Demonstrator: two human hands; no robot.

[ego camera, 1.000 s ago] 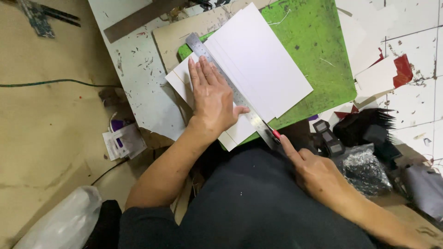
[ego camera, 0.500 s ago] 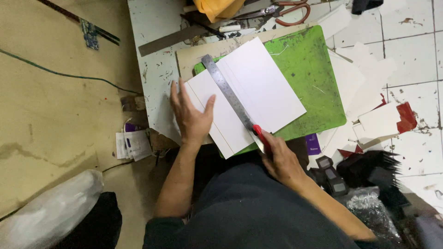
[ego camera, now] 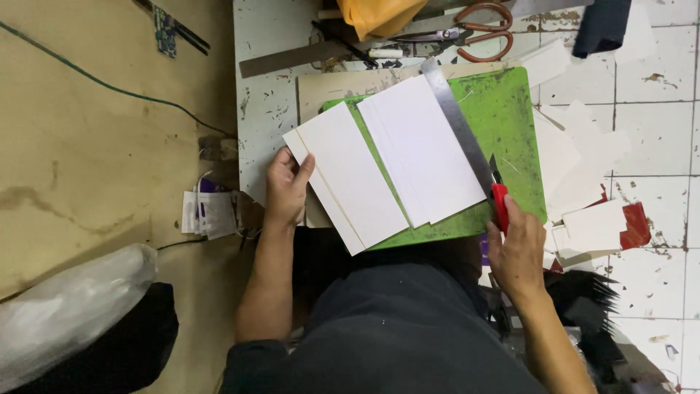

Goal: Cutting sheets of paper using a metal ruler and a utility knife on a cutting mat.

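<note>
Head view: left hand [ego camera: 286,190], forearm angled in, pinches a white card [ego camera: 350,179]; right hand [ego camera: 519,252], fingers curled, grips a red knife [ego camera: 499,198].

Craft workshop: paint-spattered bench [ego camera: 262,109], green cutting mat [ego camera: 510,117], steel ruler [ego camera: 456,120], scissors [ego camera: 481,29], card offcuts [ego camera: 583,146] on tiled floor [ego camera: 656,95].

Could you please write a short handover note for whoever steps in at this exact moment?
Left hand grips the cut-off white board strips, pulled apart from the main white board stack on the green cutting mat.
Right hand holds the red utility knife at the mat's right edge, beside the metal ruler lying along the stack's right side.
Done: one strip section separated.
Left: the main stack lies uncut under the ruler.
</note>
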